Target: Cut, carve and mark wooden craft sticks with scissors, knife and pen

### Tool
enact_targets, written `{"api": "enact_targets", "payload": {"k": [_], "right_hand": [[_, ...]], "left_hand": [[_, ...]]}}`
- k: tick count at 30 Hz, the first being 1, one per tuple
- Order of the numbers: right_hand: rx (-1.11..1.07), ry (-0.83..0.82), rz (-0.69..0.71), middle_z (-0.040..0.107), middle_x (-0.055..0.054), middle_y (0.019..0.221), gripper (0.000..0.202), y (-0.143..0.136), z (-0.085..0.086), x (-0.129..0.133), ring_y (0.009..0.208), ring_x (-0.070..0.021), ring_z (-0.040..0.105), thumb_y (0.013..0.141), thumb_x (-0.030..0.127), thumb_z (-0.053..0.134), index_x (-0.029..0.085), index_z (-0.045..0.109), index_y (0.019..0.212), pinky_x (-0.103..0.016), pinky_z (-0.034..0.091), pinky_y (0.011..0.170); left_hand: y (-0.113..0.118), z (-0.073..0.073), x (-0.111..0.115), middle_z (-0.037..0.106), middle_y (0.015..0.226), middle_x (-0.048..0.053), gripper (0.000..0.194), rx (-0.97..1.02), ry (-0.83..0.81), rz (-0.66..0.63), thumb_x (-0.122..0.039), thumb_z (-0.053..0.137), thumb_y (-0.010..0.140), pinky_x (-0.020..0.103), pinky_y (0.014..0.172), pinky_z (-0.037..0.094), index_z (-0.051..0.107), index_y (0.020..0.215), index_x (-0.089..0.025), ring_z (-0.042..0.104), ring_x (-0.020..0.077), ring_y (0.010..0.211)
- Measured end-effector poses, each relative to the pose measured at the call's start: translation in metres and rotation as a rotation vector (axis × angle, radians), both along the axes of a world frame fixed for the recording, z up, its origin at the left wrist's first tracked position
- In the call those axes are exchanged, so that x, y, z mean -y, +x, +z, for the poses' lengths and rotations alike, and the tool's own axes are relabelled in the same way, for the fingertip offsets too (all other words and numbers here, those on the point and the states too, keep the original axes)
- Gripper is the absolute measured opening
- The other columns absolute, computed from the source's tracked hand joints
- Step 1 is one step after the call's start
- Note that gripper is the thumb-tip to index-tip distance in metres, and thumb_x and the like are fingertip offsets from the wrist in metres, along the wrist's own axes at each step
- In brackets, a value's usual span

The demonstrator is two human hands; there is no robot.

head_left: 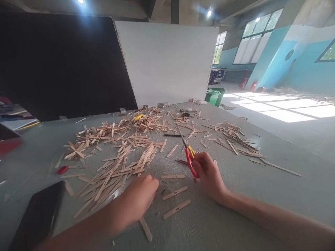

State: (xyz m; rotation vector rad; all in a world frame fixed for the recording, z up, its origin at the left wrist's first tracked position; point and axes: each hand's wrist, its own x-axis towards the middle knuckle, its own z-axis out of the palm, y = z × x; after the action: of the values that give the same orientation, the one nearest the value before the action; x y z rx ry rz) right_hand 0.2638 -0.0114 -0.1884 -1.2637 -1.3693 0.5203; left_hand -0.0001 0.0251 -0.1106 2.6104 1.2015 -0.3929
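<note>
Right hand (209,174) grips red-handled scissors (190,164); curled left hand (145,191), contents unclear, apparently gathers near-left wooden sticks (104,185), calling for careful pinching.

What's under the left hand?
One end of a wooden stick pokes out below the left hand; its other end is covered, so whether it's held can't be told. The table directly beneath is hidden.
</note>
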Motion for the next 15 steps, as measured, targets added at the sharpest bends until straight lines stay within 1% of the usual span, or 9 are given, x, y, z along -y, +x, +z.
{"api": "enact_targets", "payload": {"k": [2, 4, 6, 8, 9, 10, 12, 13, 15], "right_hand": [[-0.107, 0.044, 0.053, 0.066, -0.004, 0.094, 0.023, 0.0, 0.003, 0.001, 0.071, -0.0179, 0.059, 0.106, 0.05, 0.052, 0.027, 0.048, 0.111, -0.031, 0.05, 0.062], [-0.19, 0.06, 0.131, 0.068, -0.005, 0.098, 0.04, 0.0, 0.008, 0.003, 0.072, -0.0184, 0.06, 0.099, 0.061, 0.063, 0.029, 0.045, 0.115, -0.032, 0.052, 0.06], [-0.25, 0.04, 0.186, 0.068, -0.002, 0.091, 0.049, -0.001, 0.013, 0.003, 0.065, -0.0172, 0.059, 0.091, 0.061, 0.075, 0.029, 0.045, 0.114, -0.029, 0.05, 0.053], [-0.292, 0.011, 0.193, 0.063, 0.003, 0.079, 0.048, -0.001, 0.015, 0.002, 0.059, -0.0149, 0.054, 0.089, 0.054, 0.08, 0.028, 0.048, 0.112, -0.026, 0.045, 0.047], [-0.306, 0.001, 0.185, 0.061, 0.004, 0.077, 0.046, 0.0, 0.015, 0.001, 0.058, -0.0139, 0.053, 0.089, 0.051, 0.081, 0.028, 0.049, 0.112, -0.024, 0.043, 0.046], [-0.318, -0.008, 0.174, 0.061, 0.005, 0.076, 0.044, 0.001, 0.014, -0.001, 0.057, -0.0131, 0.052, 0.089, 0.05, 0.081, 0.027, 0.05, 0.111, -0.023, 0.041, 0.046], [-0.334, -0.021, 0.153, 0.062, 0.005, 0.077, 0.043, 0.003, 0.012, -0.004, 0.058, -0.0123, 0.051, 0.089, 0.048, 0.082, 0.026, 0.051, 0.11, -0.023, 0.038, 0.046], [-0.34, -0.028, 0.144, 0.063, 0.004, 0.078, 0.042, 0.004, 0.011, -0.005, 0.058, -0.012, 0.051, 0.089, 0.047, 0.081, 0.026, 0.052, 0.109, -0.023, 0.038, 0.047], [-0.342, -0.04, 0.13, 0.064, 0.004, 0.079, 0.04, 0.005, 0.011, -0.006, 0.059, -0.012, 0.052, 0.089, 0.046, 0.081, 0.026, 0.053, 0.109, -0.023, 0.038, 0.048]], "left_hand": [[0.0, -0.001, -0.001, 0.074, 0.1, 0.014, 0.018, 0.047, -0.015, 0.012, -0.015, 0.053, 0.099, 0.038, 0.072, 0.048, 0.071, 0.096, -0.019, 0.074, 0.0325, 0.092], [0.004, -0.001, 0.0, 0.076, 0.105, 0.014, 0.021, 0.102, -0.043, 0.022, -0.022, 0.053, 0.102, 0.038, 0.075, 0.051, 0.071, 0.112, -0.019, 0.075, 0.0327, 0.096], [0.009, 0.0, 0.004, 0.077, 0.114, 0.015, 0.034, 0.154, -0.076, 0.029, -0.027, 0.054, 0.103, 0.039, 0.079, 0.054, 0.065, 0.135, -0.02, 0.076, 0.0329, 0.104], [0.013, 0.0, 0.01, 0.075, 0.129, 0.016, 0.049, 0.189, -0.105, 0.03, -0.029, 0.055, 0.103, 0.039, 0.084, 0.056, 0.052, 0.152, -0.021, 0.075, 0.0327, 0.111], [0.015, 0.0, 0.013, 0.072, 0.137, 0.016, 0.054, 0.202, -0.115, 0.029, -0.03, 0.055, 0.104, 0.04, 0.088, 0.056, 0.047, 0.156, -0.022, 0.074, 0.0327, 0.116], [0.016, -0.001, 0.017, 0.068, 0.144, 0.016, 0.055, 0.21, -0.122, 0.026, -0.03, 0.056, 0.104, 0.04, 0.092, 0.056, 0.045, 0.158, -0.023, 0.072, 0.033, 0.12], [0.018, -0.002, 0.025, 0.066, 0.146, 0.015, 0.049, 0.211, -0.126, 0.013, -0.031, 0.061, 0.103, 0.041, 0.095, 0.055, 0.053, 0.15, -0.024, 0.07, 0.0335, 0.123], [0.02, -0.003, 0.028, 0.069, 0.14, 0.014, 0.041, 0.204, -0.124, 0.004, -0.03, 0.064, 0.101, 0.041, 0.092, 0.056, 0.061, 0.141, -0.023, 0.072, 0.0335, 0.119], [0.022, -0.006, 0.03, 0.074, 0.12, 0.012, 0.02, 0.185, -0.116, -0.01, -0.024, 0.065, 0.099, 0.039, 0.081, 0.056, 0.071, 0.118, -0.021, 0.076, 0.0322, 0.103]]}}
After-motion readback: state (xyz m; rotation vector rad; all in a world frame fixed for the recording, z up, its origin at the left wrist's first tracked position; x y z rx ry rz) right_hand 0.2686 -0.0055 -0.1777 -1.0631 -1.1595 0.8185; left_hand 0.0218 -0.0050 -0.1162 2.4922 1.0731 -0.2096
